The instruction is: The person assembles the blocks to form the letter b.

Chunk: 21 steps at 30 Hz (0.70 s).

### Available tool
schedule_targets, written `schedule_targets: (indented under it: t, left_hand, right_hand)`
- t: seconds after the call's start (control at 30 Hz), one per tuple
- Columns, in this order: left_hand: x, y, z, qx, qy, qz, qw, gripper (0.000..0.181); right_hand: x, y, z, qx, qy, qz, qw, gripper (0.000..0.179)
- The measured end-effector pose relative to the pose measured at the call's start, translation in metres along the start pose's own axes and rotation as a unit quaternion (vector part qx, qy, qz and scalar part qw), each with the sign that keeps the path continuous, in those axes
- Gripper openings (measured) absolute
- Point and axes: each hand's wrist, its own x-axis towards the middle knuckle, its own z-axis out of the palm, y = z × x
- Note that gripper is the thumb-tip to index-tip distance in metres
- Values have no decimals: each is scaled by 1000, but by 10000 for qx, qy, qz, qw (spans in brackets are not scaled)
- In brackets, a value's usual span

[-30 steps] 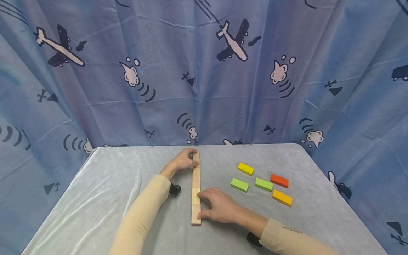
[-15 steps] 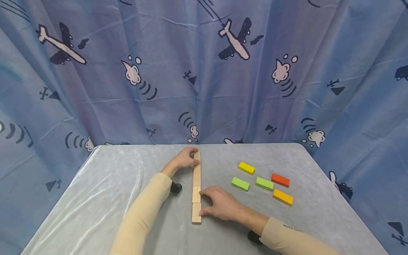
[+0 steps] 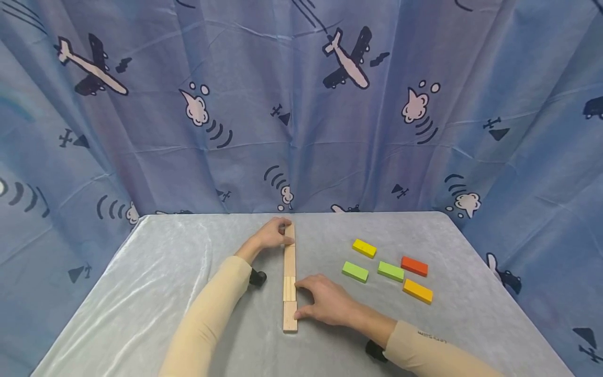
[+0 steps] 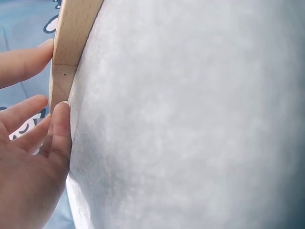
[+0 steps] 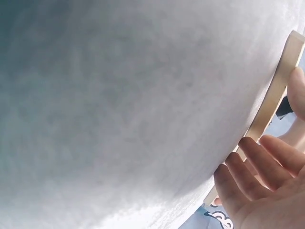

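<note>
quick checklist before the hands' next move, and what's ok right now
1. Wooden row unbroken, no visible gaps: ok
2. Left hand touching the wooden row's far end: ok
3. Right hand touching the wooden row's right side, near end: ok
4. Coloured blocks apart from the wooden row: ok
5. Block edges exactly flush: cannot tell
6. Pressure from either hand: cannot tell
</note>
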Motion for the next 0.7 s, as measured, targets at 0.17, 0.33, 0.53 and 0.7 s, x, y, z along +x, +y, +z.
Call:
schedule_targets:
  t: [0.17,0.33,0.53,0.7]
  left_hand:
    - [-1,-1,0,-5,-14,-78,10000,63]
    - [-2,-2,1,-35,21,-55,10000,63]
    - [-7,0,1,-70,63,-16,10000,61]
    - [-11,0,0,-19,95,58,9999,57]
  right_hand:
    - [1,1,0,-12,-29,-4,10000,67]
    - [0,3,0,38,-4,-115,9999,66]
    - [-4,8,-4,346,-2,-356,9988,62]
    - [-9,13,-8,357,-30,-347,9988,57]
